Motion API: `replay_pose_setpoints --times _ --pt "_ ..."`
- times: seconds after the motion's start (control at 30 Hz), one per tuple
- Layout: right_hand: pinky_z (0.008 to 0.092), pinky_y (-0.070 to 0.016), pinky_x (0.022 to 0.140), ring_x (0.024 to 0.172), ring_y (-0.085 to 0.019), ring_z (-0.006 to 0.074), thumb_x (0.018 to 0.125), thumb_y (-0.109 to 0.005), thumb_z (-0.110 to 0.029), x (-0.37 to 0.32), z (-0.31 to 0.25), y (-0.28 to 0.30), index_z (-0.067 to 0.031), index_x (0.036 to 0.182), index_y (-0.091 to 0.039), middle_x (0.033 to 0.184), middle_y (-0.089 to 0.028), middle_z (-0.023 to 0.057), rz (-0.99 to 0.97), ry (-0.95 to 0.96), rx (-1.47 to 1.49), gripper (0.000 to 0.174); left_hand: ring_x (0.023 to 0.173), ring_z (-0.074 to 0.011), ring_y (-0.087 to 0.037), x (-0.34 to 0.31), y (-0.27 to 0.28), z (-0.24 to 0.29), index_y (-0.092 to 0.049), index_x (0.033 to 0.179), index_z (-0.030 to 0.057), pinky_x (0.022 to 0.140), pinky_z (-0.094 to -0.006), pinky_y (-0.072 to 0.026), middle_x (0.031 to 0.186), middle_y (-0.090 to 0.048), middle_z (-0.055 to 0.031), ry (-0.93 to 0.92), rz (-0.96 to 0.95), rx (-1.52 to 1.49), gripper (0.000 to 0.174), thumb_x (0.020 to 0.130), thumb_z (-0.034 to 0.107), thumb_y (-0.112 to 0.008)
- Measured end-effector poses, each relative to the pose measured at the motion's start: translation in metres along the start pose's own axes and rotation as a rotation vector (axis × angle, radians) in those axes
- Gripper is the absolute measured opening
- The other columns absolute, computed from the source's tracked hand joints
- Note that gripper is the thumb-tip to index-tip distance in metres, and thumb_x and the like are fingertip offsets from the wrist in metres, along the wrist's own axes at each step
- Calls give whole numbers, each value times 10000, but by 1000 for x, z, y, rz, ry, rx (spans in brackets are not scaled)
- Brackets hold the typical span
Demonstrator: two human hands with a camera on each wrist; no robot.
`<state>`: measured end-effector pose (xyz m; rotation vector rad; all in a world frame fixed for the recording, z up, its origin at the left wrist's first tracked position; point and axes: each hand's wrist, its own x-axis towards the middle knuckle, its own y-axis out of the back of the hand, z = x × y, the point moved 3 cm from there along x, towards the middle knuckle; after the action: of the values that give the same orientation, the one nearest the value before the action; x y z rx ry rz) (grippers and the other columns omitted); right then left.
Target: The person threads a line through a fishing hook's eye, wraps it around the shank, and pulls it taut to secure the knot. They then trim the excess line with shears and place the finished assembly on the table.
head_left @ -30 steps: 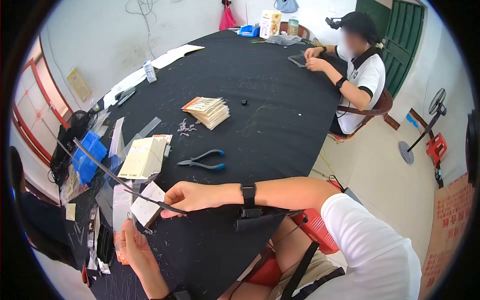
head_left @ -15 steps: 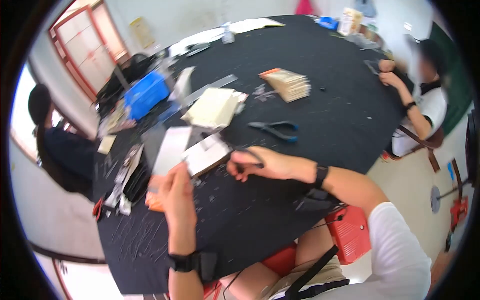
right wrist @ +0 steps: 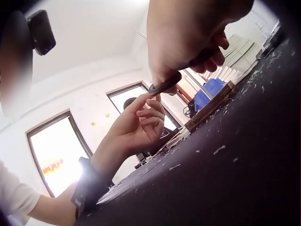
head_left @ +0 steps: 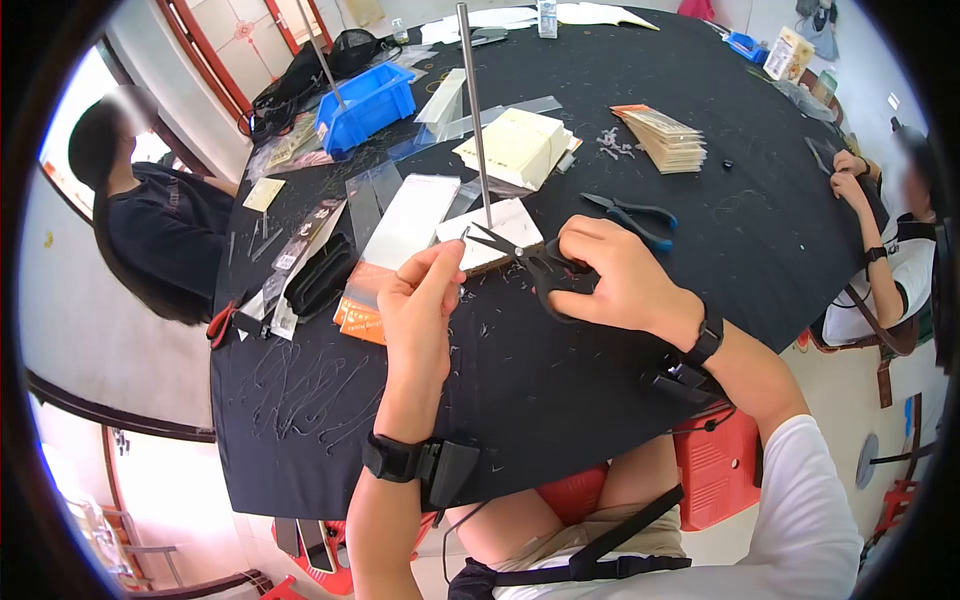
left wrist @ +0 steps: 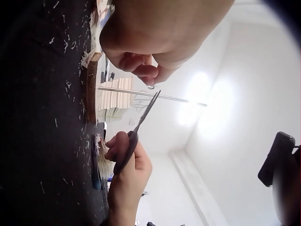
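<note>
My left hand [head_left: 418,305] pinches a tiny curved metal hook [left wrist: 151,86] between thumb and fingertip, with its other fingers curled in. Black scissors [head_left: 520,254] are in my right hand [head_left: 630,280], thumb and fingers through the handles. Their blades stand apart and point at the left fingertips, the tips close to the hook. Just behind both hands is a white-topped wooden block [head_left: 515,222] with an upright metal rod [head_left: 474,110] rising from it. Any thread on the hook is too fine to make out.
Blue-handled pliers [head_left: 640,218] lie right of the block. Behind it are card stacks [head_left: 515,148] and a blue bin [head_left: 365,108]. Left are orange-and-white packets [head_left: 400,235], a black pouch [head_left: 320,275] and loose dark threads [head_left: 300,390]. Two other people sit around the table.
The head view has swung to the left. My right hand has turned the scissors, now spread, toward the left fingertips. My left hand has come up beside the block.
</note>
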<state>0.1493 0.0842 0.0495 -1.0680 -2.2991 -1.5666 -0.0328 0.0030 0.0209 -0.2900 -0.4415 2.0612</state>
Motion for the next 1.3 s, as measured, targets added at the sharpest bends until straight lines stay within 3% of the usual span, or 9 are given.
replay_pose_setpoints --times 0.73,1.13,1.3 --pt "363 -402 603 680 -500 285 702 -646 -196 0 0 -3 9 710 -502 721 -473 121 -105 7 8 250 517 -25 -397 0 0 0 -634 917 -31 465 -171 -259 686 -566 -15 -20 -3 34 208 800 135 -679" --pt "361 -410 600 688 -509 287 714 -651 -185 -1 1 -5 13 729 -513 733 -484 125 -125 1 26 241 533 -23 -388 0 0 -3 -624 923 -18 487 -157 -305 699 -548 -6 66 -44 -126 193 805 126 -673" --pt "324 -380 536 593 -472 234 686 -667 -161 -2 0 -5 6 674 -490 700 -459 102 -97 -78 125 243 534 -21 -379 -1 -1 -2 -627 904 -13 487 -154 -295 696 -539 2 63 -32 -101 168 810 122 -662"
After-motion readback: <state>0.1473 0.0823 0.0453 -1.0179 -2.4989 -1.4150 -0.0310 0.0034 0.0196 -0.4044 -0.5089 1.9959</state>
